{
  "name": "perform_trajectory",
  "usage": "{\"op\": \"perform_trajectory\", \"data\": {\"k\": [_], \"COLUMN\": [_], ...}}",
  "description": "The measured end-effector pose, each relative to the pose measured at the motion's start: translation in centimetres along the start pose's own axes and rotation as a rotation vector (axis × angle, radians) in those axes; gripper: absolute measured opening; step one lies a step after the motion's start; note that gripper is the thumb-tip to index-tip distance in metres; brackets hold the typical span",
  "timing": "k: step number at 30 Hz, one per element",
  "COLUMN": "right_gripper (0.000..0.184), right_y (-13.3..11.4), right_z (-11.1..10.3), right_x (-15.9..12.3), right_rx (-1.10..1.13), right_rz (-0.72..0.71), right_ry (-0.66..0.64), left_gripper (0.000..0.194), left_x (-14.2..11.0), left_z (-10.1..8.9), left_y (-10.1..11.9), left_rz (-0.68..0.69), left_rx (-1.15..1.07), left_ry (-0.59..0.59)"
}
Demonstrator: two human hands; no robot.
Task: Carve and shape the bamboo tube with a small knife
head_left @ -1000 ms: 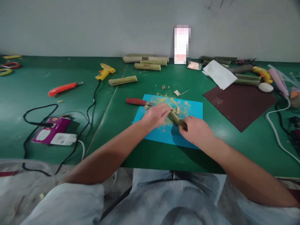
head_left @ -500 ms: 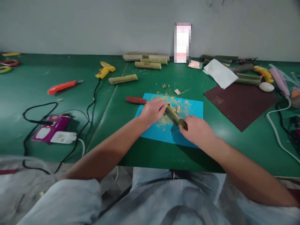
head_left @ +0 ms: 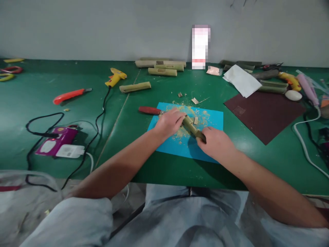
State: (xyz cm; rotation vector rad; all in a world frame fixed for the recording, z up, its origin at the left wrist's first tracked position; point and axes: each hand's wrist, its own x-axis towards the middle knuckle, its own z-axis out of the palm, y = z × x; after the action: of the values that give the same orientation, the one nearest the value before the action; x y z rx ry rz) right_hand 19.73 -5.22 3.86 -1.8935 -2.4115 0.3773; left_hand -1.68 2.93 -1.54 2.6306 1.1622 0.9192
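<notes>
A short bamboo tube (head_left: pixel 190 125) with a cut-out in its upper side lies slanted above a blue sheet (head_left: pixel 164 146). My left hand (head_left: pixel 169 122) is closed round its far end. Round the near end, where a hollow opening shows, the fingers of my right hand (head_left: pixel 217 142) are wrapped. Bamboo shavings (head_left: pixel 204 115) and a small loose chip (head_left: pixel 195 120) are scattered over the sheet. Left of my left hand lies a tool with a red handle (head_left: pixel 149 110); its far part is hidden by the hand.
More bamboo pieces (head_left: pixel 162 71) lie at the back. To the left are a yellow glue gun (head_left: pixel 114 79), a red utility knife (head_left: pixel 69 96) and a purple power strip (head_left: pixel 58 139) with cords. A dark brown sheet (head_left: pixel 264 118) and white paper (head_left: pixel 241 80) lie right.
Hardly anything differs. Both hands keep their hold on the bamboo tube, and the whole view has shifted very slightly.
</notes>
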Motion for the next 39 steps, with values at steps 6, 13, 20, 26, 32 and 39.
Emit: {"op": "perform_trajectory", "data": {"k": [6, 13, 20, 26, 32, 39], "right_gripper": [0.022, 0.022, 0.021, 0.021, 0.020, 0.020], "right_y": [-0.02, -0.24, -0.11, -0.13, -0.16, -0.18], "right_z": [-0.19, -0.45, -0.36, -0.30, -0.34, -0.38], "right_x": [0.04, 0.01, 0.00, 0.02, -0.01, -0.05], "right_rx": [-0.002, 0.003, 0.012, 0.008, 0.005, 0.021], "right_rz": [0.000, 0.009, 0.000, 0.006, 0.001, 0.008], "right_ry": [-0.021, -0.036, -0.021, -0.032, -0.020, -0.022], "left_gripper": [0.028, 0.026, 0.023, 0.025, 0.024, 0.024], "left_x": [0.14, 0.21, 0.34, 0.22, 0.22, 0.20], "left_z": [-0.12, -0.25, -0.34, -0.48, -0.51, -0.44], "left_y": [0.19, 0.48, 0.08, 0.17, 0.65, 0.33], "left_rz": [-0.002, 0.006, 0.003, -0.013, -0.009, 0.013], "left_rx": [-0.026, -0.077, -0.087, -0.066, -0.094, -0.105], "left_ry": [-0.046, -0.056, -0.024, -0.049, -0.063, -0.039]}}
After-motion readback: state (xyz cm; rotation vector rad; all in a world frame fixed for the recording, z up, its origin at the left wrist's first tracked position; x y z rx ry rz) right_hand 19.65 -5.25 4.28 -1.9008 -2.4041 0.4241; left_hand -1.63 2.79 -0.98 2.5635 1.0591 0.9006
